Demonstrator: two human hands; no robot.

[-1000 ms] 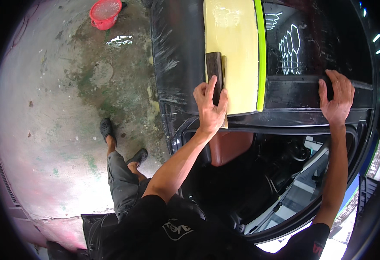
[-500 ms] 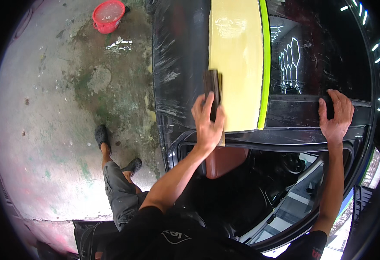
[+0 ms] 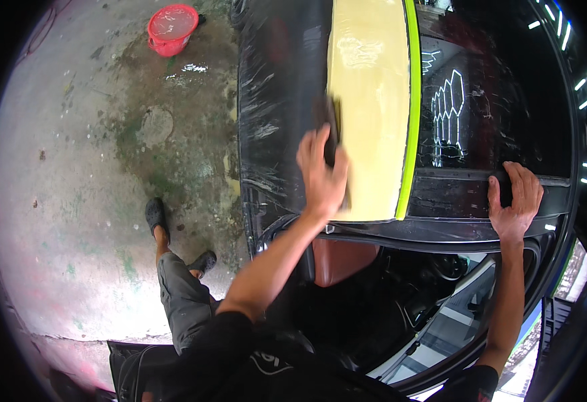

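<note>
My left hand (image 3: 323,175) is closed around a long dark sanding block (image 3: 325,112), smeared by motion. The block lies lengthwise along the left edge of a pale yellow strip (image 3: 374,127) on the black car roof (image 3: 286,100). Bright green tape (image 3: 413,114) borders the strip's right side. Over at the right, my right hand (image 3: 518,204) rests on the roof near its side edge, fingers spread and holding nothing. The underside of the block is hidden.
Below the roof edge, the door opening shows a brown seat (image 3: 343,258) and the dark interior. A red bucket (image 3: 173,30) with cloudy liquid stands on the wet concrete floor (image 3: 86,167) at the far left. My legs and dark clogs (image 3: 156,213) show at left.
My left hand has slid the sanding block away from me along the strip's left edge. The whole view has shifted slightly. My right hand stays at the same place on the roof.
</note>
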